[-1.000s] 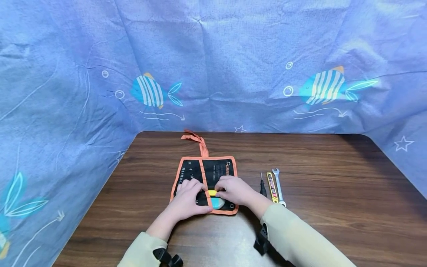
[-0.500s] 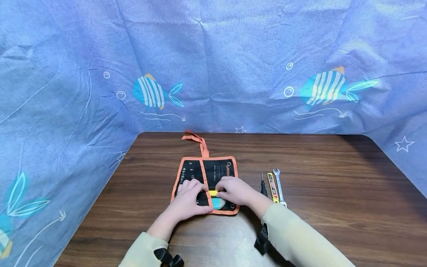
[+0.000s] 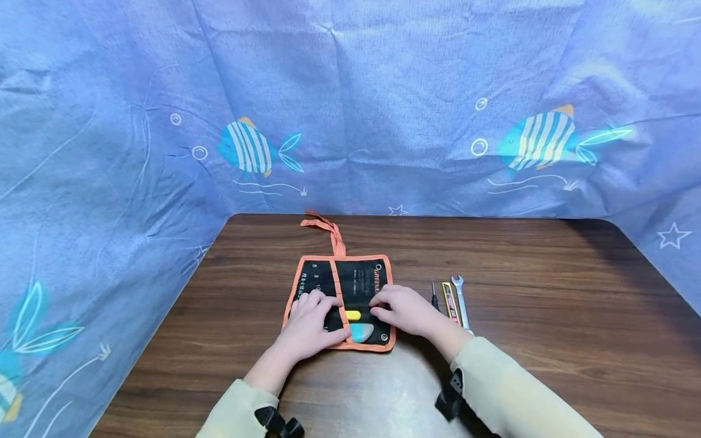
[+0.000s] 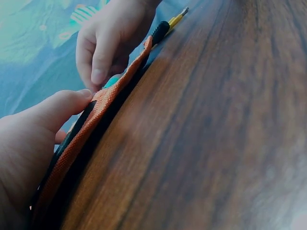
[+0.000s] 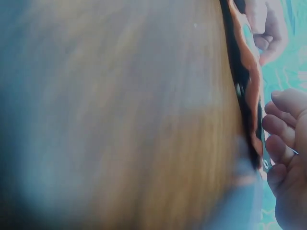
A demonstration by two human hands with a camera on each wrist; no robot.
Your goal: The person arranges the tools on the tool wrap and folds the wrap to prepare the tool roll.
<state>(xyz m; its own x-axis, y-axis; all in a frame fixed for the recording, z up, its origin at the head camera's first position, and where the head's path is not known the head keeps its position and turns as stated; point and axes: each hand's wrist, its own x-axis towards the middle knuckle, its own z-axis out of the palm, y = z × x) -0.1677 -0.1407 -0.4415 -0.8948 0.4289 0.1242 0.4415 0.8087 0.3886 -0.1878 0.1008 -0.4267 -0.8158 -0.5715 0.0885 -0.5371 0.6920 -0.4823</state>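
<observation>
A black tool pouch [image 3: 358, 281] with orange trim lies spread on the table. My left hand [image 3: 309, 325] rests on its left half, the thumb and index finger touching the orange strip along the pocket openings. From those pockets stick out a yellow rounded end [image 3: 353, 316] and, nearer me, a teal and grey rounded end [image 3: 361, 333]; the rest of both is hidden inside. My right hand [image 3: 402, 310] hovers at the pouch's right side, just right of the yellow end. Its fingers are loosely bent with nothing between them, as the right wrist view also shows.
Right of the pouch lie a black-handled screwdriver [image 3: 435, 299], a narrow yellow item with a printed label [image 3: 451, 302] and a silver wrench [image 3: 460, 301], partly behind my right forearm. An orange tie [image 3: 335, 237] trails from the pouch's far edge. A blue fish-print cloth hangs behind the table.
My right hand has let go of the yellow end and moved a little to the right. The yellow end stays in its pocket, and my left hand has barely moved.
</observation>
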